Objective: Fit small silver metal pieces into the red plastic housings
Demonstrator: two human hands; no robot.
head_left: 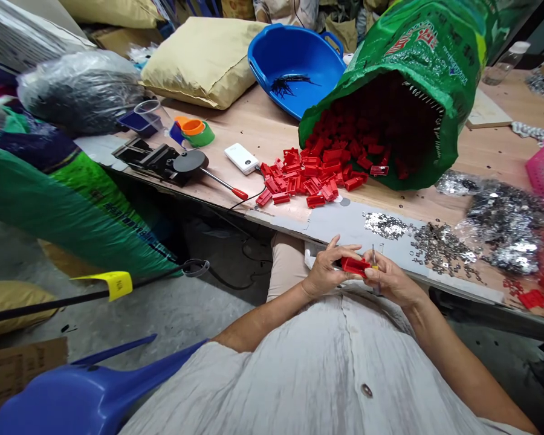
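My left hand (327, 270) is closed round a small red plastic housing (354, 266), gripping it by its left end just off the table edge. At the housing's other end is my right hand (393, 281), its fingertips touching the red plastic. Between the right fingers stands a slim tool like a small screwdriver (374, 258), with a thin metal shaft pointing up and a yellow band; its lower part is mostly hidden. Just beyond my hands, small flat silver metal pieces (385, 226) and darker metal pieces (444, 246) lie in heaps on a grey sheet (330, 226).
Red housings (315, 172) spill from a green sack (457, 130). Behind are a blue basin (308, 54) and a stuffed tan sack (204, 60). A black hand press (163, 160) with a red-tipped lever and a white power bank (241, 158) lie left; bagged metal parts (503, 217) lie right.
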